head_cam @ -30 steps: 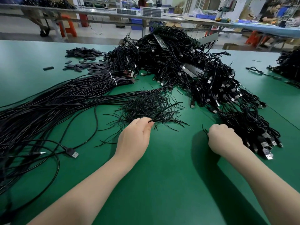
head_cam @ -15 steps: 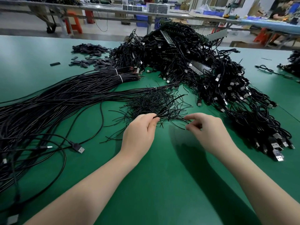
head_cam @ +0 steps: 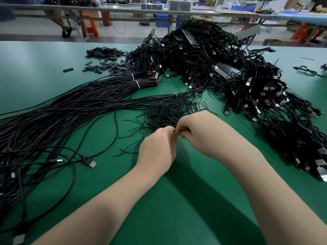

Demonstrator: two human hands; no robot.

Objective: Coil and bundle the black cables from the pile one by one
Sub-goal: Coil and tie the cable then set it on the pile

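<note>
The left hand [head_cam: 156, 149] and the right hand [head_cam: 203, 131] are being held together above the middle of the flat green work table [head_cam: 177, 200], fingertips meeting at 1 spot. The fingers of both hands are being kept curled tight, and a thin black tie wire [head_cam: 174, 131] is being pinched between them where they touch; only a short dark bit of it is being shown between the fingertips. Both bare forearms are being stretched forward from the near edge, the left one angled rightward, the right one angled leftward, the backs of both hands turned up.

Just beyond the fingertips, a loose heap of thin black tie wires [head_cam: 168, 112] is lying on the table. The tangled pile of black cables with silver USB plugs [head_cam: 221, 71] is being spread from the far edge down along the right side. Long straight black cables [head_cam: 70, 106], bound at 3 places with white ties, are being laid across the left side, and 1 loose black cable with a USB plug [head_cam: 89, 160] is lying near the left forearm. Small flat black sleeve pieces [head_cam: 104, 59] are scattered toward the far left corner.
</note>
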